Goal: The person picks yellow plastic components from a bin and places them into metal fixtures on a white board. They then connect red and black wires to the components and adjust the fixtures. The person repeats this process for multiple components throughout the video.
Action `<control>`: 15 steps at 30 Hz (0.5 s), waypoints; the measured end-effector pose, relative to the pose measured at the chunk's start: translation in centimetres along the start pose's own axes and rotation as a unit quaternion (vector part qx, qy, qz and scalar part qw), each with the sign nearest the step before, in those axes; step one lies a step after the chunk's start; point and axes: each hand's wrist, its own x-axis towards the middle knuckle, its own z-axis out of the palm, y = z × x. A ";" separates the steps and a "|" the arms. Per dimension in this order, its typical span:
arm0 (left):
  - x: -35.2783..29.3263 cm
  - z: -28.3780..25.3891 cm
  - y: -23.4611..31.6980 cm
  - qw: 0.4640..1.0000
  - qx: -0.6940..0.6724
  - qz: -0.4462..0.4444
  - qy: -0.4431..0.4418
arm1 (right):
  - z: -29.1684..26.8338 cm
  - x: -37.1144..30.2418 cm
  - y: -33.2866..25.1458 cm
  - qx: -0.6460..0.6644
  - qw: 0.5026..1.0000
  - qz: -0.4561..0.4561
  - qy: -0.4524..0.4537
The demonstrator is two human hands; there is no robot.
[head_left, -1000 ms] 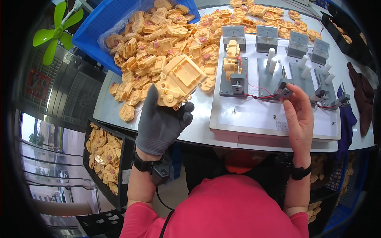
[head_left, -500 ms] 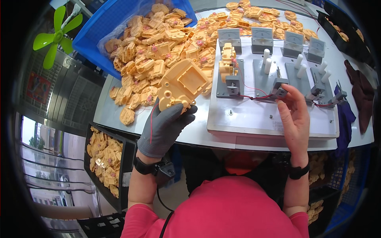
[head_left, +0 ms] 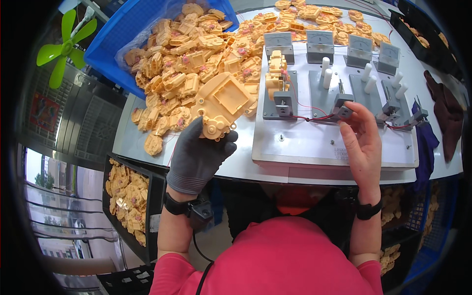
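Observation:
My left hand (head_left: 199,155), in a dark grey glove, holds a pale yellow-orange plastic gear housing (head_left: 222,105) by its lower end. The housing has a square recess on its upper part and round bosses below. My bare right hand (head_left: 362,142) has its thumb and index finger around a small grey block (head_left: 342,105) on the white test board (head_left: 300,147). Thin red and black wires run to that block. At the board's left station, another yellow plastic gear unit (head_left: 276,76) sits upright behind a similar grey block (head_left: 283,104).
Many yellow housings (head_left: 172,73) spill from a blue bin (head_left: 110,46) across the table. Panel meters (head_left: 320,45) line the board's back, with white pegs (head_left: 327,78) before them. A black crate of parts (head_left: 152,216) stands lower left. Dark cloths (head_left: 445,115) lie at right.
The housing in my left hand has turned slightly, and my left thumb now lies up along its side. My right hand stays at the same grey block. The whole view has shifted slightly.

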 end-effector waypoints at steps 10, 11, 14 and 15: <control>3.1 10.0 2.0 0.797 0.582 0.160 -0.001 | -0.5 0.4 0.2 0.013 0.999 -0.043 -0.031; 4.6 10.8 2.1 0.708 0.671 0.212 -0.058 | -0.6 0.4 0.0 0.010 0.999 -0.034 -0.031; 10.3 13.4 2.1 0.402 0.800 0.401 -0.194 | -0.8 0.4 0.0 0.017 0.999 -0.026 -0.019; 11.8 14.1 1.7 0.357 0.828 0.385 -0.197 | -1.0 0.4 -0.1 0.012 0.999 -0.025 -0.026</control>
